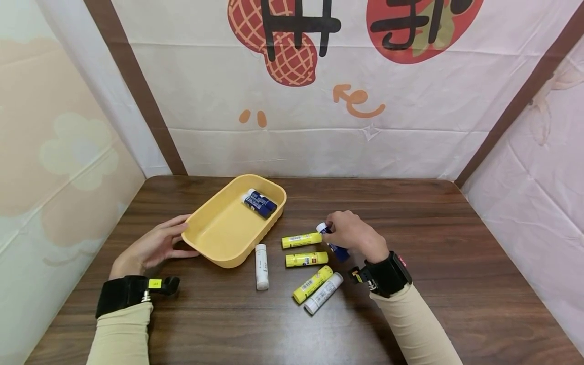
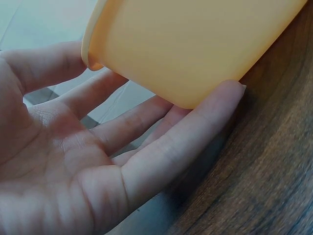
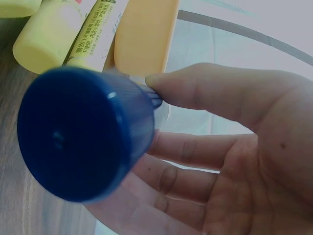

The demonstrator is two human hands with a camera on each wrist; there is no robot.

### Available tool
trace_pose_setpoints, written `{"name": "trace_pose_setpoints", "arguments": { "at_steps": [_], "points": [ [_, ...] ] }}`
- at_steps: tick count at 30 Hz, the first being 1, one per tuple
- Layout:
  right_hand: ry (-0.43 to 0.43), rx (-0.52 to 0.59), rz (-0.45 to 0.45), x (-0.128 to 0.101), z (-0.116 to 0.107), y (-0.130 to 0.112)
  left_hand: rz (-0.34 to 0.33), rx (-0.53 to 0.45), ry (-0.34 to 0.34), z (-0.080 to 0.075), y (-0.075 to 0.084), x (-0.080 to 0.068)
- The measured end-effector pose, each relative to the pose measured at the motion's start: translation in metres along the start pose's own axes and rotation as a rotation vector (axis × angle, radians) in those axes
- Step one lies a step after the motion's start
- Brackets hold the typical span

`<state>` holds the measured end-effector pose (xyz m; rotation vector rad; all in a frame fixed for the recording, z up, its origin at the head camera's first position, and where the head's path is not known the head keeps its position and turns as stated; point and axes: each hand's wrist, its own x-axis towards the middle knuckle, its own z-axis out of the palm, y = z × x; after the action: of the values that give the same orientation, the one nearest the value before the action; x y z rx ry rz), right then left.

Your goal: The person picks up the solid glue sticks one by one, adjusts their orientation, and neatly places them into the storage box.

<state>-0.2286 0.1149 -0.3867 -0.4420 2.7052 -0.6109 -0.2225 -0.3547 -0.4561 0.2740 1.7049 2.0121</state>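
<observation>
My left hand (image 1: 152, 248) holds the near left end of a yellow plastic basket (image 1: 216, 230). In the left wrist view, the thumb (image 2: 195, 125) lies along the basket's outer wall and the other fingers reach around its rim and behind it. Two dark blue glue sticks (image 1: 259, 203) lie side by side at the basket's far end. To the right, my right hand (image 1: 358, 235) grips another blue glue stick (image 3: 73, 137) with a white end, between thumb and fingers. That stick is tilted, its blue end facing the right wrist camera.
Between basket and right hand, yellow glue sticks (image 1: 306, 259) lie on the brown wooden table (image 1: 219, 324). One white glue stick (image 1: 261, 267) lies beside the basket, and another white one (image 1: 323, 293) lies against a yellow one nearer me. A printed cloth (image 1: 310, 152) hangs behind the table.
</observation>
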Motion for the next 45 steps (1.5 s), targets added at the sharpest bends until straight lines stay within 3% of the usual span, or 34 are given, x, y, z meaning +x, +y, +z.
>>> {"name": "trace_pose_setpoints", "arguments": {
  "at_steps": [22,36,45],
  "points": [
    [0.013,-0.024,0.012,-0.0003,-0.0005,-0.0011,-0.005,0.075,0.029,0.0003,-0.0026,-0.0012],
    [0.014,-0.018,-0.016,-0.0025,0.0016,-0.0025,0.002,0.017,0.020,0.0003,-0.0022,-0.0021],
    [0.020,-0.026,-0.026,-0.0021,0.0043,-0.0068,-0.005,0.056,0.037,0.0019,-0.0025,-0.0021]
  ]
}}
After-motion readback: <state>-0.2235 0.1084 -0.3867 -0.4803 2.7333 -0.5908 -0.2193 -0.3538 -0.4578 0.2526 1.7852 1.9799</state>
